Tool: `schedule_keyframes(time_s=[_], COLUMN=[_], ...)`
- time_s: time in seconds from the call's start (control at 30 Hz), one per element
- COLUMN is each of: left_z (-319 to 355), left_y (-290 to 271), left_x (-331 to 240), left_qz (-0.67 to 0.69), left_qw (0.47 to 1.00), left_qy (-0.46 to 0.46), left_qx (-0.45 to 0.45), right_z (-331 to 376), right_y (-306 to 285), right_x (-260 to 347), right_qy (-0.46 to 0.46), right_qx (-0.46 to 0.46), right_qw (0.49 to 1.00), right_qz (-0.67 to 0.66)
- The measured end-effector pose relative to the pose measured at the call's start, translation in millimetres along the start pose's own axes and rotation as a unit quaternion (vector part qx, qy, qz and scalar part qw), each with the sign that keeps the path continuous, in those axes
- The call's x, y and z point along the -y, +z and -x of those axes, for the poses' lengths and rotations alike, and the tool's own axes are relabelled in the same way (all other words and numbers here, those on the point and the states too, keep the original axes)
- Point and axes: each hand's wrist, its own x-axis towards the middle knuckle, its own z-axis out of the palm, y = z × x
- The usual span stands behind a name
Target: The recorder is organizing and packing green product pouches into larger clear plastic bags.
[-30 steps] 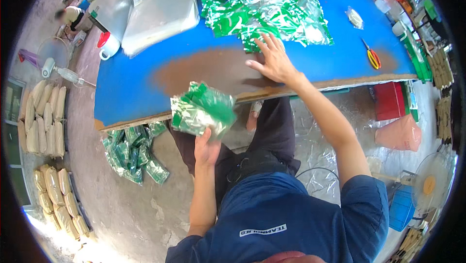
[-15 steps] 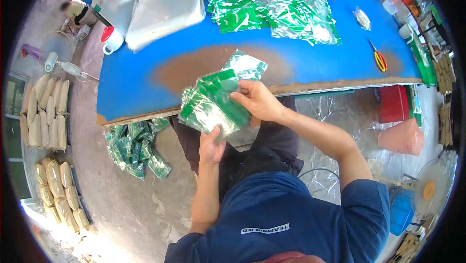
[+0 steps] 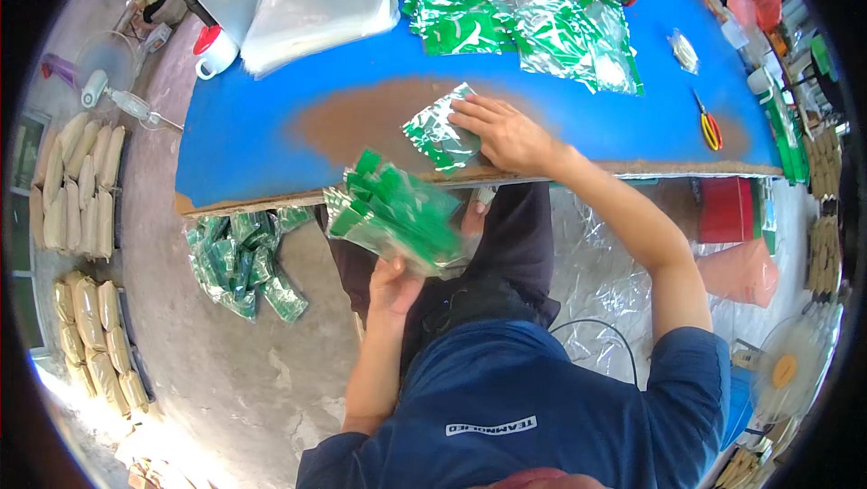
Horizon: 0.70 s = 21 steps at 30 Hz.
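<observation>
My left hand [image 3: 395,288], thumb on top, grips a fanned bundle of clear-and-green plastic packets [image 3: 406,214] by its lower edge, in front of the table edge above my lap. On the blue table [image 3: 244,128] lies one silver-and-green packet [image 3: 433,132], over the worn brown patch. Flat fingers of my right hand [image 3: 510,135] rest on its right side; their tips cover part of it. Farther back is a spread heap of similar green packets [image 3: 470,33].
Clear plastic sheets [image 3: 321,10] are stacked at the back left beside a red-lidded white mug [image 3: 215,51]. Yellow-and-red-handled scissors [image 3: 709,128] lie at the right. Green packets [image 3: 239,263] sit on the floor left of my legs. A fan [image 3: 786,367] stands at the right.
My right hand has left the bundle and reached forward onto the single packet, which has turned and shifted slightly left. The bundle stays in my left hand, a little lower.
</observation>
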Motion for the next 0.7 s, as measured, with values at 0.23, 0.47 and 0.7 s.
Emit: schedule_keyframes(time_s=[0.23, 0.47, 0.7], left_z=[-21.4, -6.5, 1.6], left_y=[19.9, -14.7, -22.9], left_x=[15.1, 11.2, -13.4], left_qz=[0.023, -0.006, -0.011], left_qw=[0.995, 0.993, 1.000], left_qy=[0.026, 0.018, -0.015], left_qx=[-0.095, -0.116, 0.005], right_z=[-59.9, -67.1, 18.5], right_y=[4.4, 29.3, -18.3], right_x=[3.3, -80.4, 21.3], right_qy=[0.042, 0.130, 0.005], right_qx=[0.086, 0.029, 0.089], right_qw=[0.987, 0.989, 0.996], right_qz=[-0.130, 0.072, 0.004])
